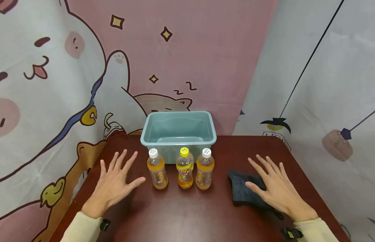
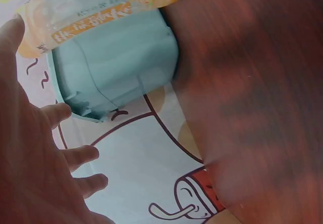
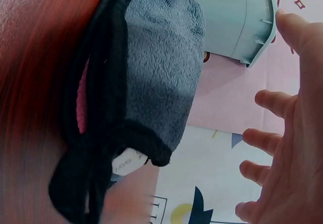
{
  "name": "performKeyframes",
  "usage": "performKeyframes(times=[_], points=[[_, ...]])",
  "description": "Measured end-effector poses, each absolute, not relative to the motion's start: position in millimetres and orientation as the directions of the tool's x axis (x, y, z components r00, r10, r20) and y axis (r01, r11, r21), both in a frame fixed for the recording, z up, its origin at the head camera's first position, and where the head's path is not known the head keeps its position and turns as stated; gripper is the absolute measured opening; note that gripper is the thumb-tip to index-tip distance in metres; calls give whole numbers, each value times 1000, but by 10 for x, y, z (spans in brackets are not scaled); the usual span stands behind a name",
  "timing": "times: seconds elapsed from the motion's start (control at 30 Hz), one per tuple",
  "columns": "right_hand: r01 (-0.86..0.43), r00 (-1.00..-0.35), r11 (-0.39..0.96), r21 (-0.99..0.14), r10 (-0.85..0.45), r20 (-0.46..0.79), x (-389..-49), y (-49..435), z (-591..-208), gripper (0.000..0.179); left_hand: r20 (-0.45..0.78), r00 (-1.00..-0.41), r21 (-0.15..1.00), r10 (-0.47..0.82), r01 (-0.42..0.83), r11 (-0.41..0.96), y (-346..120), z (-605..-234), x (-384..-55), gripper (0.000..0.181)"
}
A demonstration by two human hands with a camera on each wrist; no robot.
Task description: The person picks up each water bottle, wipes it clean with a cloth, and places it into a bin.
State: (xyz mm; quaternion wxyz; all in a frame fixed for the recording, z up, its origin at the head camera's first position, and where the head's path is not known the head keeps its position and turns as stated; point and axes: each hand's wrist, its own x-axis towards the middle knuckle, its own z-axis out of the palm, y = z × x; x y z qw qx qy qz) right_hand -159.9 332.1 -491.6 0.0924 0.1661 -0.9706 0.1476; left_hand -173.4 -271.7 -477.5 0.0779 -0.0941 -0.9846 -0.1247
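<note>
My left hand (image 1: 113,183), fingers spread and holding nothing, hovers left of three small drink bottles. The nearest, a white-capped bottle (image 1: 158,171) with an orange label, also shows in the left wrist view as the bottle (image 2: 101,19) past my thumb. Beside it stand a yellow-capped bottle (image 1: 185,169) and another white-capped bottle (image 1: 204,170), all upright with some orange liquid. Over to the right, my right hand (image 1: 276,188) is spread above a dark grey plush cloth piece (image 1: 244,188) with black trim, a loop and a white tag; pink lining (image 3: 82,98) shows at its edge.
Behind the bottles, a light blue-green plastic bin (image 1: 178,144) stands at the back of the dark red-brown table (image 1: 187,215). Printed cartoon curtains (image 1: 205,60) hang just beyond the table's back and sides.
</note>
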Motion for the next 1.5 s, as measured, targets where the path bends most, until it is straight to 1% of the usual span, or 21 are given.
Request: performKeyframes(times=[0.4, 0.67, 0.87, 1.07, 1.27, 1.4, 1.5], points=[[-367, -926, 881, -298, -317, 205, -1534, 3288, -5034, 87, 282, -937, 221, 208, 275, 936, -2566, -4729, -1685, 99], [-395, -915, 872, -288, -343, 214, -1579, 3240, -5012, 86, 340, -911, 240, 234, 324, 915, -2448, -4554, -1678, 98], [-417, -903, 874, -249, -366, 228, -1615, 3200, -5005, 86, 446, -853, 205, 271, 392, 897, -2365, -4400, -1662, 96], [-431, -894, 871, -237, -377, 242, -1621, 3161, -4979, 83, 518, -800, 179, 303, 448, 876, -2244, -4263, -1655, 92], [-458, -880, 861, -222, -404, 250, -1648, 3139, -4942, 81, 600, -720, 133, 349, 519, 844, -2073, -4110, -1645, 83], [-464, -878, 860, -211, -414, 241, -1669, 3134, -4903, 79, 624, -686, 115, 375, 555, 824, -1937, -4044, -1651, 79], [-465, -878, 862, -203, -419, 231, -1687, 3127, -4888, 78, 629, -672, 109, 392, 575, 811, -1831, -4022, -1651, 78]])
